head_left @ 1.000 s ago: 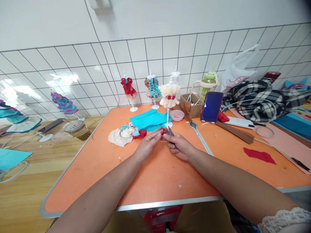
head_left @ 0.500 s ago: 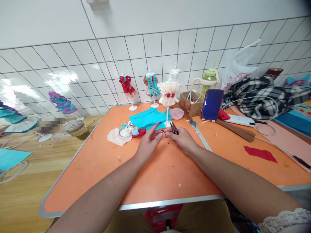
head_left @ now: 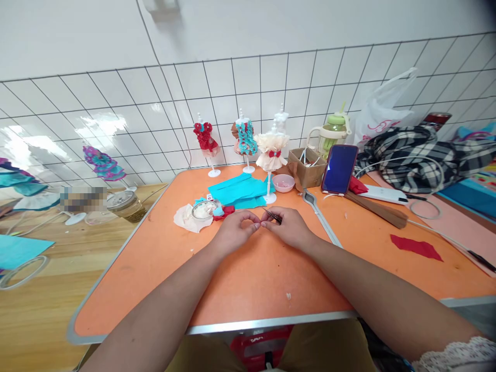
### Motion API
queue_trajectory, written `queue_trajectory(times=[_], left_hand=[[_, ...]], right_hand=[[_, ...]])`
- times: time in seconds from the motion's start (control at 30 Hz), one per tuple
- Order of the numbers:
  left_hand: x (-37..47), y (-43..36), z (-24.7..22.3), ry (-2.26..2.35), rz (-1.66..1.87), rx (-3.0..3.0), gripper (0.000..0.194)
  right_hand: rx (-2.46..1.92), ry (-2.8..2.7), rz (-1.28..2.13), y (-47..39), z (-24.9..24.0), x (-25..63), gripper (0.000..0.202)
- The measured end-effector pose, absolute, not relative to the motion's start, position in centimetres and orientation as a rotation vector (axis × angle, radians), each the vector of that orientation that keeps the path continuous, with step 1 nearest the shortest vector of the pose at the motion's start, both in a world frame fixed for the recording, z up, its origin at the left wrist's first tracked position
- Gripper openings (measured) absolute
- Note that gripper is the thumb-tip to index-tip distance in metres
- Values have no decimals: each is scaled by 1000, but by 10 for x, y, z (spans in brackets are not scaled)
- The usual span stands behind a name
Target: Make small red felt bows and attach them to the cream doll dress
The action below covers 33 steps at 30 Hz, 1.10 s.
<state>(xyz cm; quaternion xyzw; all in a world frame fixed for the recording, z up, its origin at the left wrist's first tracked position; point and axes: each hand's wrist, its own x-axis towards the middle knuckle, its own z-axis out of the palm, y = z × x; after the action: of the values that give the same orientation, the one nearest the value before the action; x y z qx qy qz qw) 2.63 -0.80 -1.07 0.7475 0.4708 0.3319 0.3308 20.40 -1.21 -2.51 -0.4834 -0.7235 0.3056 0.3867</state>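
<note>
Gripping scissors (head_left: 274, 216) in right hand (head_left: 292, 226); left hand (head_left: 233, 231) pinched closed, can't tell on what. Blue paper (head_left: 232, 190) lies far side.

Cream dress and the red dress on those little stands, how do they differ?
The cream dress has loose, wide ruffles; the red dress is narrower and bunched.
The cream dress has a red bow at its waist; the red dress has a pale pink hem.
The cream dress stands just beyond the right hand; the red dress stands farther back, near the wall.
Both are on white stands.
</note>
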Motion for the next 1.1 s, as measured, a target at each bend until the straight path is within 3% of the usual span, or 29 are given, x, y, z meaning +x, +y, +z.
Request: queue_trajectory(times=[0.3,0.77,1.1], left_hand=[[19,0,-20,1045,965,1171,26],[20,-1,-21,1008,954,1289,20],[18,1,-20,1047,948,1398,18]], right_hand=[[-1293,-1924,786,-17,-32,202,49],[-1200,-1994,821,-21,-33,199,39],[-1044,-1786,1200,-16,-35,197,44]])
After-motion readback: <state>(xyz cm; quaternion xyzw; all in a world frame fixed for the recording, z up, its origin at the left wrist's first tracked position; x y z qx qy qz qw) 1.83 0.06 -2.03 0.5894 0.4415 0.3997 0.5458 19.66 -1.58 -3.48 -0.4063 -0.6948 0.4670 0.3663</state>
